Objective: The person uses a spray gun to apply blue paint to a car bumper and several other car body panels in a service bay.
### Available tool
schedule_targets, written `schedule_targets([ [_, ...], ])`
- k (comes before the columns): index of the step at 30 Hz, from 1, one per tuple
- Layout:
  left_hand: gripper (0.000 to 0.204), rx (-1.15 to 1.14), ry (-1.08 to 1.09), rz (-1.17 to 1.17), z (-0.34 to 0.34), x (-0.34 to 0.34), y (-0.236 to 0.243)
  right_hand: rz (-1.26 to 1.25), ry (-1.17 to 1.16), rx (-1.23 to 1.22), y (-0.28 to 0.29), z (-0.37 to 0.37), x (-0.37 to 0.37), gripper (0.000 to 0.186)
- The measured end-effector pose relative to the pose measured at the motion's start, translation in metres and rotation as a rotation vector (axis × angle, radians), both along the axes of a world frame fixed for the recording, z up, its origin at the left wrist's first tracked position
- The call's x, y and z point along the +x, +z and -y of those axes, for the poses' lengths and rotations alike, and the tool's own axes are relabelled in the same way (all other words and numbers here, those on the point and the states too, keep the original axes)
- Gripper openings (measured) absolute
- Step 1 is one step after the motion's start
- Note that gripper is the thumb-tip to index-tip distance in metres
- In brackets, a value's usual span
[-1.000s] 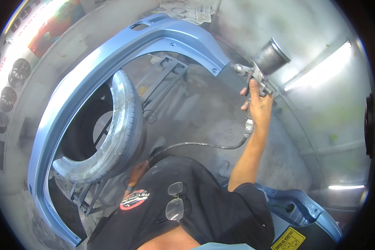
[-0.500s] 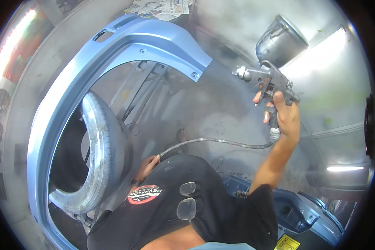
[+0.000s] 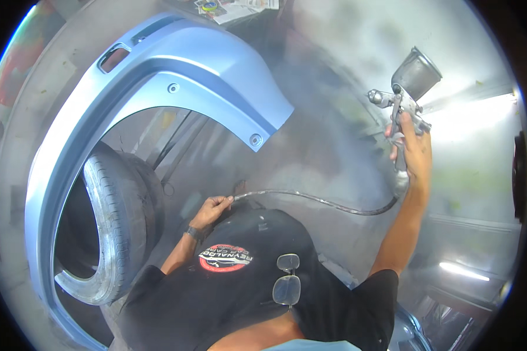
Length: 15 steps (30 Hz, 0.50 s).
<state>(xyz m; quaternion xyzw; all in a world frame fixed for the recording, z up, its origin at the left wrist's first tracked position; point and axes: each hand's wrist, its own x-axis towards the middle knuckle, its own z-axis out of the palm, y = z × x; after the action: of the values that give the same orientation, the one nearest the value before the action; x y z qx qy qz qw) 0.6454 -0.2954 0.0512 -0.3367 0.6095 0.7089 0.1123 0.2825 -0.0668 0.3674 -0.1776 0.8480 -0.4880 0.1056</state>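
My right hand [image 3: 417, 153] is wrapped round the handle of a silver spray gun [image 3: 399, 105], its metal cup tilted above the body and its nozzle facing left. The fingers are by the trigger; whether it is pulled, I cannot tell. From the handle's base, a dark air hose [image 3: 316, 202] sags across to my left hand [image 3: 209, 214], which pinches it near my waist. A glossy light blue car fender [image 3: 216, 58] arches over the left side, with a small slot near its top and two round holes along its inner edge. The gun is apart from it, to its right.
Tyres [image 3: 120, 228] stand behind the fender's arch at left, beside a thin metal stand [image 3: 173, 140]. Newspaper [image 3: 237, 11] with a roll of tape lies at the far edge. Another blue painted part [image 3: 409, 333] is at lower right, near my right elbow. Haze hangs over the floor.
My right hand has moved the spray gun right and slightly down, away from the fender. My left hand, still on the hose, shows more fully. The view has shifted, with the fender lower and nearer.
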Motion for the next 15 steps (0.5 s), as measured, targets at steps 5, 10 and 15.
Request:
schedule_targets([
  [5,0.041,0.063,-0.067,0.057,-0.002,-0.024,-0.007,0.089,0.217,-0.14,0.004,-0.042,0.005,0.059],
  [10,0.045,0.046,-0.029,0.041,-0.011,-0.041,-0.013,0.115,0.223,-0.118,-0.003,-0.03,-0.032,0.061],
  [15,0.046,0.049,-0.004,0.088,-0.025,-0.074,0.006,0.142,0.198,-0.043,0.0,0.003,-0.091,0.052],
])
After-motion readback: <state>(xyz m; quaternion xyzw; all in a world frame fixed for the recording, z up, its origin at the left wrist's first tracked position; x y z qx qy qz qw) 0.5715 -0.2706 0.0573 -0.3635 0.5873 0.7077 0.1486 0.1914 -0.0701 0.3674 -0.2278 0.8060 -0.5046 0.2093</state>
